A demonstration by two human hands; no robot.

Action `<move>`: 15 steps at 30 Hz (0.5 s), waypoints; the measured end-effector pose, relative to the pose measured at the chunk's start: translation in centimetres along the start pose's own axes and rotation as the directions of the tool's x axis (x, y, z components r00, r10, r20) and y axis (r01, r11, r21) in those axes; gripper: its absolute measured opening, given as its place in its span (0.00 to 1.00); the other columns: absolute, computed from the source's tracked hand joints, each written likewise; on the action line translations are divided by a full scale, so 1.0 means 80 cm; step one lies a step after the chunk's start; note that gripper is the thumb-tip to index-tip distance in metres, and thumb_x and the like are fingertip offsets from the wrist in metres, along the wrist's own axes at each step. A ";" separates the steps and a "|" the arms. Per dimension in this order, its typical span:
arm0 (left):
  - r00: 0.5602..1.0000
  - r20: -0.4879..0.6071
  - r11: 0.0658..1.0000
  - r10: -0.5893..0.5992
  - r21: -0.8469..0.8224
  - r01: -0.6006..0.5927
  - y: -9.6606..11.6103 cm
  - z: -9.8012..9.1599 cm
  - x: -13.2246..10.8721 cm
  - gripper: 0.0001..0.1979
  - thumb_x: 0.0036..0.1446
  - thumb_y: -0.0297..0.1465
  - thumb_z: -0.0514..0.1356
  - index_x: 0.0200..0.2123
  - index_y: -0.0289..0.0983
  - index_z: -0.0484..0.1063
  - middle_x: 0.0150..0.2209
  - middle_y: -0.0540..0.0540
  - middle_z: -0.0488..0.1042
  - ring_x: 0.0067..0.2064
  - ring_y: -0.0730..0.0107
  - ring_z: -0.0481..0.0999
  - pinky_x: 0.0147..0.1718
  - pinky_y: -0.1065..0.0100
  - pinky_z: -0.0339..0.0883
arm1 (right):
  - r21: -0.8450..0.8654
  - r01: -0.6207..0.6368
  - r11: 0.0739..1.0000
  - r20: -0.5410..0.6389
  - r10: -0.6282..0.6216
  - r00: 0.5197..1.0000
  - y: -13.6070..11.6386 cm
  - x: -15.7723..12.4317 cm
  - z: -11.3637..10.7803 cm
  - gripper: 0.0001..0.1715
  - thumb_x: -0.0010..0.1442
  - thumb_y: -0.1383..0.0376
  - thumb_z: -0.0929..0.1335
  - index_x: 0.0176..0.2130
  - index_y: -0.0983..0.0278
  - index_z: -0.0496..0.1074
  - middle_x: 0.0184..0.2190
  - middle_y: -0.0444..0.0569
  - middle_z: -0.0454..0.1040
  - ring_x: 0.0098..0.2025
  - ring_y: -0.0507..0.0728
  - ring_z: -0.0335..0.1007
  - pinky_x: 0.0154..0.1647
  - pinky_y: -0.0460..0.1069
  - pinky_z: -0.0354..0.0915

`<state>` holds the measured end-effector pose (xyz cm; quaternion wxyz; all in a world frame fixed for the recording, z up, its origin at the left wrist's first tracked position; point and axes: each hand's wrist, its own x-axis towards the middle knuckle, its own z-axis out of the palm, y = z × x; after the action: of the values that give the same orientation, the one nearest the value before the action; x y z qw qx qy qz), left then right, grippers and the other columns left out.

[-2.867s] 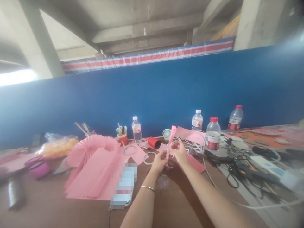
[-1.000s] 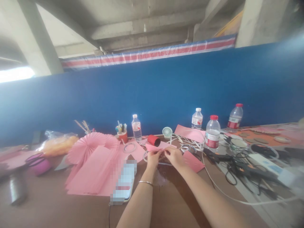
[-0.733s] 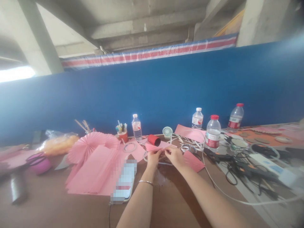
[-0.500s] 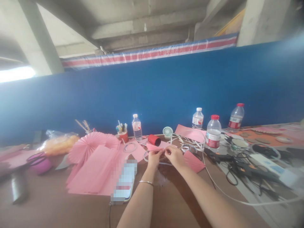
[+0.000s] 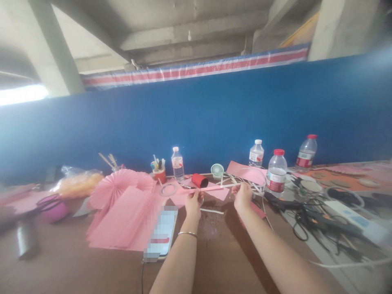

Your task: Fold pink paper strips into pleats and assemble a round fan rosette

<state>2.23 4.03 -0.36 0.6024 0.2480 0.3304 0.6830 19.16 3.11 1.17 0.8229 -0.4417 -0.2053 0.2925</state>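
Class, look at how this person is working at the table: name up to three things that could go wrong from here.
1. The thin pink strip, pinched by the left hand, might crease or tear if pulled hard.
2. The pale strip in the right hand passes close to white cables, so it could snag.
3. The phone lies close beside the left forearm and might get knocked.

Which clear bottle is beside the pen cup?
The white-capped bottle left of the fan; the other white-capped bottle and both red-capped bottles stand right of it.
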 end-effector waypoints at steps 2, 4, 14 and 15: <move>1.000 -0.003 0.999 0.014 -0.029 -0.014 0.001 -0.001 0.001 0.08 0.41 0.27 0.64 0.26 0.30 0.68 0.23 0.47 0.71 0.25 0.78 0.72 0.23 0.78 0.66 | -0.002 0.024 1.000 -0.051 -0.024 0.998 -0.012 0.006 -0.004 0.04 0.48 0.65 0.56 0.29 0.61 0.56 0.12 0.37 0.60 0.13 0.50 0.59 0.13 0.44 0.57; 1.000 -0.014 0.998 0.025 -0.052 -0.026 0.002 -0.001 0.002 0.08 0.42 0.27 0.63 0.26 0.30 0.68 0.24 0.47 0.71 0.25 0.78 0.72 0.23 0.78 0.66 | -0.047 0.081 0.996 -0.070 -0.084 0.994 -0.025 0.007 -0.008 0.08 0.50 0.65 0.55 0.34 0.61 0.55 0.14 0.38 0.62 0.14 0.52 0.62 0.14 0.45 0.58; 1.000 -0.008 0.995 -0.008 -0.103 0.007 0.000 -0.006 0.005 0.06 0.45 0.27 0.62 0.28 0.32 0.67 0.24 0.46 0.72 0.27 0.76 0.73 0.26 0.76 0.67 | -0.583 0.680 0.444 0.598 -0.332 0.730 -0.002 -0.003 -0.016 0.08 0.50 0.63 0.61 0.26 0.62 0.67 0.26 0.50 0.72 0.28 0.56 0.68 0.29 0.49 0.60; 1.000 -0.006 0.994 -0.009 -0.105 0.008 0.001 -0.006 0.005 0.06 0.45 0.26 0.62 0.28 0.32 0.67 0.25 0.47 0.72 0.27 0.76 0.73 0.26 0.76 0.67 | -0.616 0.681 0.397 0.635 -0.262 0.727 0.005 -0.005 -0.016 0.09 0.50 0.61 0.62 0.24 0.62 0.68 0.22 0.48 0.71 0.25 0.56 0.67 0.26 0.48 0.59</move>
<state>1.77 4.39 -0.68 0.6165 0.2123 0.2968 0.6977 19.50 2.30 0.11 0.4965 -0.6117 -0.6159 -0.0012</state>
